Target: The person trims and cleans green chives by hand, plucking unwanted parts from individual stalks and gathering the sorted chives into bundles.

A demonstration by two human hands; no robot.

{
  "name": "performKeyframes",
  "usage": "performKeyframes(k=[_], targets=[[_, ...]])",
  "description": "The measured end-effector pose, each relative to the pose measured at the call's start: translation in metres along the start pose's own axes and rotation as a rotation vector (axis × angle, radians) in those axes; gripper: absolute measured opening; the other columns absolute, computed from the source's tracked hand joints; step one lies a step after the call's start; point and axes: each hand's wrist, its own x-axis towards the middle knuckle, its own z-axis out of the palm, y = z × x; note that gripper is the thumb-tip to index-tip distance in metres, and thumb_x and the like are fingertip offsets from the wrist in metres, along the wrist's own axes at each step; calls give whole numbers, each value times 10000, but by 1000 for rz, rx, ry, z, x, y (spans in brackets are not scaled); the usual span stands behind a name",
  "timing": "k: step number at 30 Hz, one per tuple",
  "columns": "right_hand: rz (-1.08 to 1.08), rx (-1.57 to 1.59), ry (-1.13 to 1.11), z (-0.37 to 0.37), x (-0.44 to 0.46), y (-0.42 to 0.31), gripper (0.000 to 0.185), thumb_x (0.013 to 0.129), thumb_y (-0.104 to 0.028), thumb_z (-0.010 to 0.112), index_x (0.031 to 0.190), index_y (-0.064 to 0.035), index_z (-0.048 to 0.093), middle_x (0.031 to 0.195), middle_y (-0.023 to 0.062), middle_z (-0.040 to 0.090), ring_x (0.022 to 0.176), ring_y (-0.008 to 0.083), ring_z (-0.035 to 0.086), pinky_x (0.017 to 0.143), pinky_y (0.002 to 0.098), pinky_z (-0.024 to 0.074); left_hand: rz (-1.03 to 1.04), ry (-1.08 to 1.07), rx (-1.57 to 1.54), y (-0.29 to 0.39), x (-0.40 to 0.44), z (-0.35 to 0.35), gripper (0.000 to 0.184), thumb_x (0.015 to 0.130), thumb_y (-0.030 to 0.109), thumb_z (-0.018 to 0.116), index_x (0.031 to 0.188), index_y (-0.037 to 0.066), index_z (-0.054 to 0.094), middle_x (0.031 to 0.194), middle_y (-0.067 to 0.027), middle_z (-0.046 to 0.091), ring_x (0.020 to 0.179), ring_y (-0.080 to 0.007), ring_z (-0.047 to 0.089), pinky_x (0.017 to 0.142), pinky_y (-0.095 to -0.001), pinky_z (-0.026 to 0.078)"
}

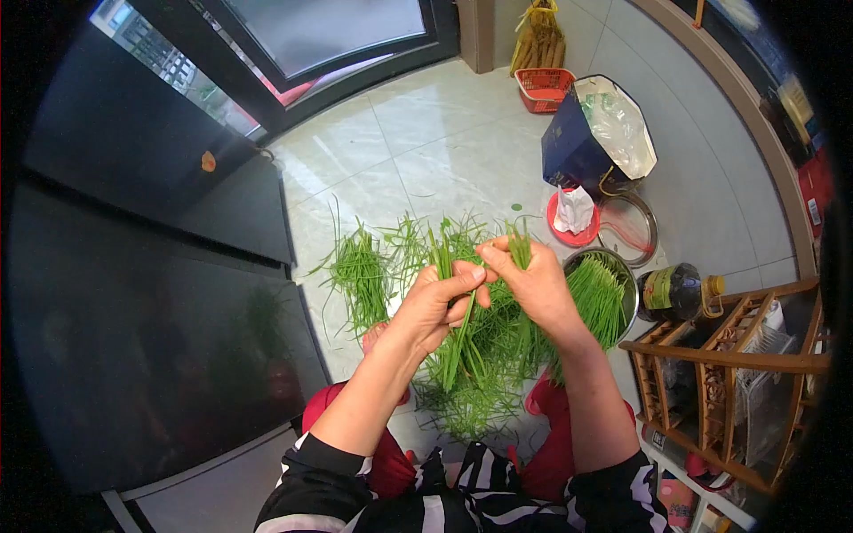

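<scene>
My left hand is closed around a small bunch of chives, whose stalk ends stick up above the fingers. A second bunch is gripped in my right hand, close beside the left. The fingertips of both hands meet or nearly meet between the bunches; whether a thin stalk is pinched there I cannot tell. Below the hands, loose chives lie heaped on the floor between my feet. Another pile of chives lies to the left. At the right, a metal bowl holds neatly lined-up chives.
Behind the bowl stand a red dish with white paper, a round metal lid or pan, a dark blue bag and a red basket. A bottle and wooden rack are at right, a dark cabinet at left.
</scene>
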Motion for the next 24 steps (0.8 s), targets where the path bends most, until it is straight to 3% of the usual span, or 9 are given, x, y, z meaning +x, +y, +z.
performKeyframes(k=[4, 6, 10, 12, 16, 18, 24], targets=[[118, -15, 10, -5, 0, -5, 301, 881, -308, 553, 798, -23, 603, 650, 27, 584, 573, 120, 549, 554, 274, 437, -28, -15, -53, -4, 0, 3, 170, 882, 177, 579, 946, 23, 610, 676, -13, 541, 408, -44, 302, 410, -206, 239], [120, 139, 4, -14, 2, -3, 240, 928, -268, 493, 812, -60, 517, 636, -6, 495, 513, 71, 441, 473, 231, 375, -34, -41, -86, -2, -1, 2, 168, 885, 173, 571, 969, 30, 598, 699, -8, 526, 419, -45, 314, 421, -209, 250], [139, 346, -32, -9, -2, -7, 242, 941, -291, 473, 857, -67, 501, 637, -8, 484, 498, 66, 411, 447, 222, 354, 3, -184, -48, -2, 3, 1, 180, 891, 173, 546, 1018, 46, 563, 756, -8, 496, 451, -55, 345, 449, -222, 280], [138, 286, -11, -8, -2, -4, 285, 922, -319, 521, 855, -44, 551, 619, 3, 531, 510, 88, 501, 465, 234, 398, -24, -157, -66, -4, 2, 2, 176, 893, 176, 541, 1013, 48, 553, 749, -6, 493, 458, -58, 352, 455, -223, 284], [140, 145, 9, 0, -4, -12, 238, 907, -269, 570, 851, -38, 564, 620, -6, 527, 539, 74, 500, 493, 223, 405, -61, -112, -5, -12, 4, 0, 154, 902, 193, 532, 972, 56, 538, 743, -4, 489, 475, -63, 364, 464, -226, 292], [41, 91, 58, 4, -2, -4, 205, 880, -227, 617, 844, -30, 578, 626, -9, 539, 571, 65, 505, 517, 213, 403, -47, -130, 22, -15, 5, 2, 168, 912, 217, 527, 966, 58, 536, 737, -1, 487, 477, -62, 362, 465, -227, 291], [69, 149, 166, 0, -1, 2, 193, 872, -219, 622, 839, -32, 588, 682, -11, 566, 578, 69, 504, 531, 218, 401, 6, -98, 1, -9, 3, 6, 235, 935, 296, 520, 961, 63, 535, 653, 16, 463, 473, -59, 347, 458, -215, 277]])
